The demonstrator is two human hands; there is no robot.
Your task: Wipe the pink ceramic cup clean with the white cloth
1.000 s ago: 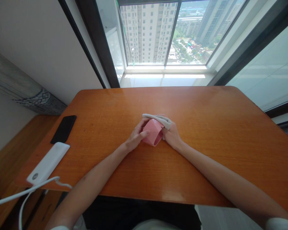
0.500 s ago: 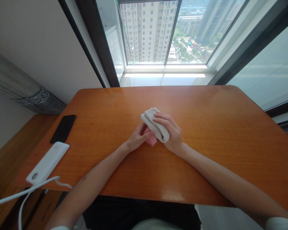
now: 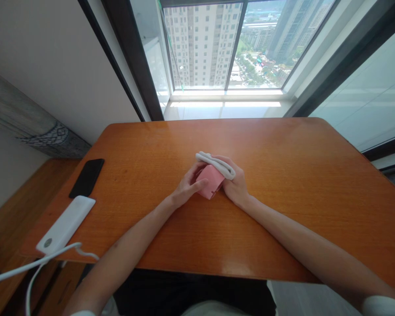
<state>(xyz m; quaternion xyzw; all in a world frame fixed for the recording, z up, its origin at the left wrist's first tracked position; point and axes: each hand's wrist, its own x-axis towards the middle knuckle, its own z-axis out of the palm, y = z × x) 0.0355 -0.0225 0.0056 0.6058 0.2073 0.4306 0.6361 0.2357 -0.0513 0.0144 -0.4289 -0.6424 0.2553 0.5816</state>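
Near the middle of the table, my left hand [image 3: 188, 184] grips a small pink box-like object [image 3: 210, 181], thumb on its near face. What kind of object it is, I cannot make out. My right hand [image 3: 236, 184] holds a folded white cloth [image 3: 219, 164] against the far right side of the pink object. The right fingers are mostly hidden behind the cloth. Both forearms reach in over the table's front edge.
The wooden table [image 3: 145, 153] stands before a window [image 3: 204, 48]. On its left side lie a black phone [image 3: 87, 177] and a white power bank [image 3: 66, 224]. A white cable [image 3: 29, 265] runs past the table's left front corner.
The cloth has moved from over the top of the pink object to its far right side, turning more edge-on. More of the pink object now shows. My right hand has tilted with the cloth.
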